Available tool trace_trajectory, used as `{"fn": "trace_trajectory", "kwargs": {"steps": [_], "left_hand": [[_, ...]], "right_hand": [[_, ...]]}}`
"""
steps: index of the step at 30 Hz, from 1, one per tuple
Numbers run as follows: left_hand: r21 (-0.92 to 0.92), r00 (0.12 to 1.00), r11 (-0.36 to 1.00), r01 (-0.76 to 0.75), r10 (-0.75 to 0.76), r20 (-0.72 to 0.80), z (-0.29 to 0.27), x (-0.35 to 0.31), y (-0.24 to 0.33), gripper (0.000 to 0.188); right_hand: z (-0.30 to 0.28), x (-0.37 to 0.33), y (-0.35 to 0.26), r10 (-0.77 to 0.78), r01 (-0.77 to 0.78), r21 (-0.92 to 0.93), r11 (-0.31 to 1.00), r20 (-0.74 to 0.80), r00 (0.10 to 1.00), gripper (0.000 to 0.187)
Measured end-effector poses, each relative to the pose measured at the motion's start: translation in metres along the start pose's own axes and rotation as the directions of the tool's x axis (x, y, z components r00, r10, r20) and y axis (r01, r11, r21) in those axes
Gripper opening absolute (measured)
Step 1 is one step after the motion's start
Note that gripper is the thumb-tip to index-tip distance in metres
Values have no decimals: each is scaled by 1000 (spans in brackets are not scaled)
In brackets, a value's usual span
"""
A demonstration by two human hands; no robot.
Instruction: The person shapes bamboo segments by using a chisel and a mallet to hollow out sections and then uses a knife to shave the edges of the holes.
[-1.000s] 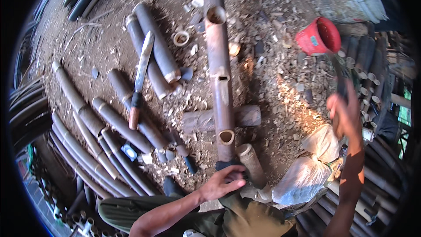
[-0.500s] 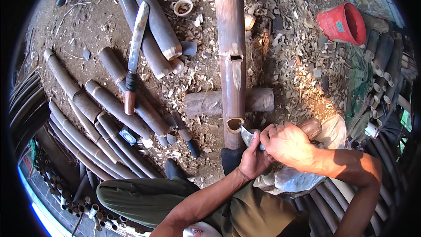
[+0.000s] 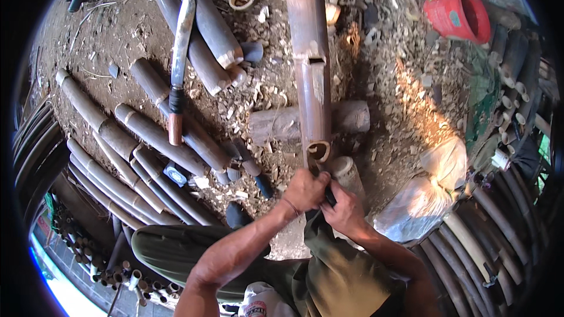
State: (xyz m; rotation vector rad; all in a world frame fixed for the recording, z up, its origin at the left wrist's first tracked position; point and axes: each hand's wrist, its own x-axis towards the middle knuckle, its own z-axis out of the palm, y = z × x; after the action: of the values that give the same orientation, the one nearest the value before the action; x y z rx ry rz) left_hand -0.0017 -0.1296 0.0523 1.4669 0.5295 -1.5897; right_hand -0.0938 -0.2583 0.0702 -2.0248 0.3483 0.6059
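An upright-running bamboo tube (image 3: pixel 313 91) lies in front of me, with a rectangular notch midway and a cut hole in its near end. At that hole stands the narrow blade of a knife (image 3: pixel 306 157), seen nearly edge-on. My left hand (image 3: pixel 306 189) is closed round the knife just below the hole. Beside it, my right hand (image 3: pixel 345 205) grips the knife's dark handle, which shows between the fingers. Most of the handle is hidden by both hands. The tube rests across a thick log (image 3: pixel 273 126).
A machete (image 3: pixel 181 53) lies over bamboo pieces (image 3: pixel 202 14) at left. More bamboo poles (image 3: pixel 103 182) spread at lower left and right. A red bucket (image 3: pixel 443 17) stands at far right, a plastic bag (image 3: pixel 411 208) near my right arm. Shavings cover the ground.
Both hands have come back toward me and left, below the hole. The knife has turned from slanting across the tube's right side to pointing along it. My right forearm has swung inward.
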Motion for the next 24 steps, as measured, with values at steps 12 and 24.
{"fn": "trace_trajectory", "kwargs": {"steps": [12, 24], "left_hand": [[-989, 939, 149, -13, 343, 39, 37, -4, 9, 33], [-224, 765, 796, -562, 604, 225, 50, -24, -56, 92]], "right_hand": [[-100, 101, -109, -86, 666, -583, 466, 719, 690, 22], [-85, 47, -49, 6, 180, -497, 849, 349, 937, 32]]}}
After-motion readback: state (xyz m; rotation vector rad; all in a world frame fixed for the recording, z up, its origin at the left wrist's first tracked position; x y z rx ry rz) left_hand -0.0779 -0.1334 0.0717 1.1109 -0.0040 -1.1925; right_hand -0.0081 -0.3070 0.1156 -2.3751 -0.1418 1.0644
